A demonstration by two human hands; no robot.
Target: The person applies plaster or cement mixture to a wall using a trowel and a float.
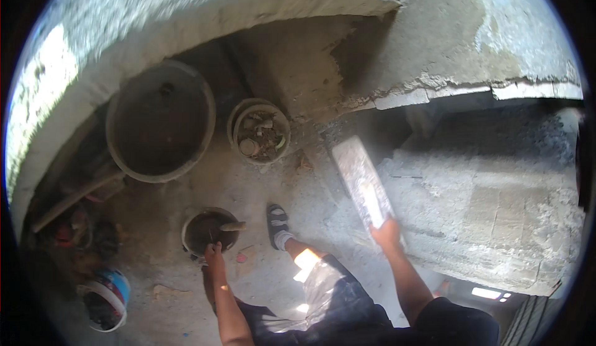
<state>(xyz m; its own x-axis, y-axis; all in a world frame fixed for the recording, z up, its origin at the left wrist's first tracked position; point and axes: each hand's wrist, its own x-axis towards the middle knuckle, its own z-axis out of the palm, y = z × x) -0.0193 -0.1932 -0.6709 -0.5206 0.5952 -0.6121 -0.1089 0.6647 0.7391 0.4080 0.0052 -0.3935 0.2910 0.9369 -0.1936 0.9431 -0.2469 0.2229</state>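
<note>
My right hand (386, 233) is closed round the lower end of a long, flat plastering float (360, 175). The float is tilted in front of the low wall, its face pale and bright with light. At the near rim of a dark bucket (185, 233), my left hand (214, 253) has its fingers closed, seemingly on the bucket's handle; the exact grip is too small to make out. A tool with a wooden handle (234, 227) rests in that bucket, its handle over the right rim. The bucket's contents look dark grey.
Farther off stand a large round tub (208, 100) and a pail of rubble (264, 136). A white-and-blue bucket (121, 287) lies at lower left, near a wooden plank (74, 202). Curved concrete (248, 13) overhangs the far side; a rough block wall (484, 215) borders the right.
</note>
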